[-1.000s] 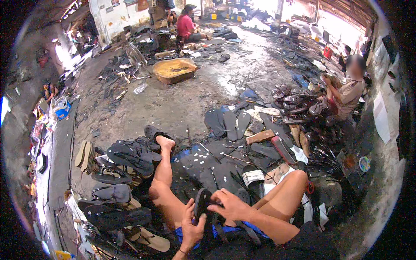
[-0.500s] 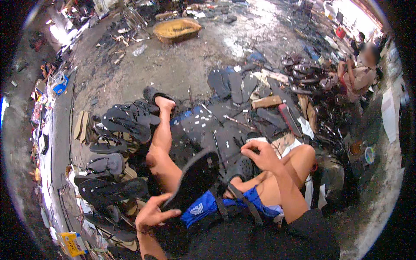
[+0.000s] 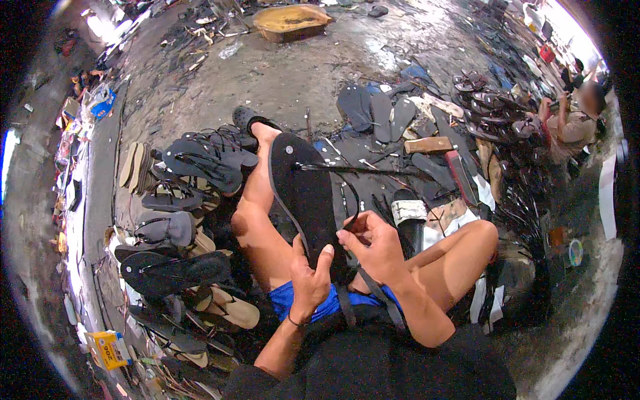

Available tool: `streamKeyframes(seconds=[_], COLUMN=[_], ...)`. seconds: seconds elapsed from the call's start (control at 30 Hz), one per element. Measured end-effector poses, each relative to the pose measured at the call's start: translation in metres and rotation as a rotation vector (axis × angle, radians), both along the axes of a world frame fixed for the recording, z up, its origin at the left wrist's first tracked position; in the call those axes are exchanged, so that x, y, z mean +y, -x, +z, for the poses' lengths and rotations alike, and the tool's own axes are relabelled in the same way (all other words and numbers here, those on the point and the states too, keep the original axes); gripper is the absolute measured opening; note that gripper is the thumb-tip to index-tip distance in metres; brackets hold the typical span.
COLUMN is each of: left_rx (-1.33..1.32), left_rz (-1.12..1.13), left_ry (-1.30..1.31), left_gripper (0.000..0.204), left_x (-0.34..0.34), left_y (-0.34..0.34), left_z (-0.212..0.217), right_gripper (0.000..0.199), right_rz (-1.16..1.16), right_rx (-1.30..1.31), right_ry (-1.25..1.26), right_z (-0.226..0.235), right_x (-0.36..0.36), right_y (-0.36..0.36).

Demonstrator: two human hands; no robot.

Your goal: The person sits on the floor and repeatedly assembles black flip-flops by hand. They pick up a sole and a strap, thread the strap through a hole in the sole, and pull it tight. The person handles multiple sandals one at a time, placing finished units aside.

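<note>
Since the earlier frame the sole (image 3: 303, 193) has swung up from lying low across my lap to standing nearly on end over my left leg, and my right hand (image 3: 373, 245) has come in beside it. My left hand (image 3: 308, 280) props the sole's lower end, thumb against its face and fingers curled behind. My right hand is closed on a thin strap (image 3: 363, 171) that runs taut from a hole near the sole's top out to the right. I judge the strap is seated at that one hole only; I cannot tell whether the other ends are fixed, so most of the fitting looks undone. The sole is flat, matte black rubber, a long oval with a thin rim; the strap is narrow, dark and slightly glossy. To my left sits a heap of sandals (image 3: 180, 220), dark and tan; loose soles (image 3: 377, 110) lie on the wet, gritty floor (image 3: 293, 80) ahead.
</note>
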State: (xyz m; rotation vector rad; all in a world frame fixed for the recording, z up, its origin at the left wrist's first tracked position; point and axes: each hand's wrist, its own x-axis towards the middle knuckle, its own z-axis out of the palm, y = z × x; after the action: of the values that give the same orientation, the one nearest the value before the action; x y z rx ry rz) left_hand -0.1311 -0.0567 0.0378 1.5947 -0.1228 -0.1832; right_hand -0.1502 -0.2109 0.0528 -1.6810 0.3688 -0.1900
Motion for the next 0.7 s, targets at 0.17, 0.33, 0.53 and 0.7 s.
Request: streamKeyframes(seconds=[0.17,0.33,0.53,0.7], left_rx=[0.04,-0.051,0.092,0.108], left_rz=[0.011,0.087,0.005,-0.083], left_ry=[0.021,-0.049,0.055,0.031], left_gripper=[0.039,0.035,0.045,0.041], left_x=[-0.004,-0.003,0.0,0.008], left_y=[0.001,0.004,0.004,0.001], left_z=[-0.007,-0.011,-0.025,-0.026], right_gripper=[0.023,0.02,0.021,0.021], right_rz=[-0.066,0.066,0.186,0.23], right_rx=[-0.073,-0.088,-0.083,0.061], right_ry=[0.334,0.391,0.392,0.07], right_z=[-0.005,-0.011,-0.009,-0.006], right_x=[0.009,0.011,-0.001,-0.014], right_y=[0.006,0.007,0.004,0.002])
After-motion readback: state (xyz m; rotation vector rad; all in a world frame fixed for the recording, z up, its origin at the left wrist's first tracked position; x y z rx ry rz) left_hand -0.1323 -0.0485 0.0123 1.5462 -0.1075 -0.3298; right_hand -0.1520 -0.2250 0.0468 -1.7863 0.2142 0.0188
